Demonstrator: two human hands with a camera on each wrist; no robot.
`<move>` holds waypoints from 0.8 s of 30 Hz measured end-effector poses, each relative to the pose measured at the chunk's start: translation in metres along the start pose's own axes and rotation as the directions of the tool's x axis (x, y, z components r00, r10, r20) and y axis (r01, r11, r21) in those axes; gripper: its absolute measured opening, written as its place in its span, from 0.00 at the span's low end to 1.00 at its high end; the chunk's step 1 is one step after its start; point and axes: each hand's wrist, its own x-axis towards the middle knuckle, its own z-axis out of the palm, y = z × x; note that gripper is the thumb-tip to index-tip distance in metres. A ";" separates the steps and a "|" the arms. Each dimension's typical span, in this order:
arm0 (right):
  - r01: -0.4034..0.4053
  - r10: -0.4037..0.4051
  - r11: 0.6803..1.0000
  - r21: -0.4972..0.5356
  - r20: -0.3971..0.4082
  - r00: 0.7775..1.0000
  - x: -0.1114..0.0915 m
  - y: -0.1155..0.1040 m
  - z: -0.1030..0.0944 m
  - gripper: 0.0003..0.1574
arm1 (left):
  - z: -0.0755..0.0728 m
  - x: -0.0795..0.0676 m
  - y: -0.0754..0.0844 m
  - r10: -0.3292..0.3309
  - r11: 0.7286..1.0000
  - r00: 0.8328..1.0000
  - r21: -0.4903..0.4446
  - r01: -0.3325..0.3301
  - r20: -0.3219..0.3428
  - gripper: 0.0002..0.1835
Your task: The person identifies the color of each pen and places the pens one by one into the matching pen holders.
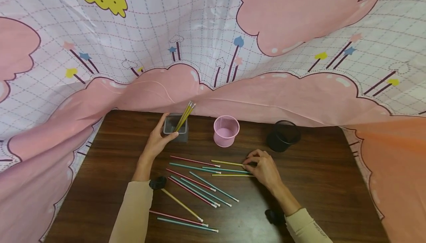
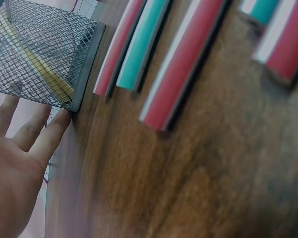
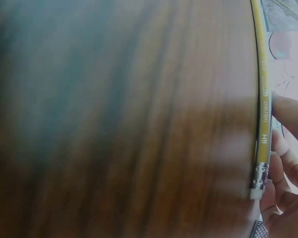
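Observation:
My left hand holds a grey square mesh pencil cup at the back left, thumb at its front and a finger along its left side. Yellow pencils lean in that cup, eraser ends up. In the left wrist view, fingers touch the mesh wall. My right hand pinches the right end of a yellow pencil low over the table. A second yellow pencil runs under this hand, beside a teal pencil. In the right wrist view, a yellow pencil marked HB passes before the fingers.
A round pink mesh cup stands at the back middle, and a round black cup to its right. Several red pencils and teal pencils, with one more yellow pencil, lie across the dark wooden table. A patterned cloth hangs behind.

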 end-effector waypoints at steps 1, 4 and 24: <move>-0.001 0.001 1.000 0.006 0.001 1.000 0.000 0.000 0.000 0.07 | -0.001 0.000 0.000 -0.001 1.000 1.000 0.002 0.001 -0.003 0.43; 0.005 -0.005 1.000 0.014 -0.003 1.000 0.002 0.001 0.001 0.05 | -0.001 0.002 -0.003 -0.016 1.000 1.000 0.000 0.016 0.001 0.43; -0.114 0.112 0.834 0.540 0.037 0.993 0.031 -0.049 -0.055 0.05 | -0.001 0.005 -0.021 -0.038 0.999 0.999 -0.014 0.038 0.010 0.44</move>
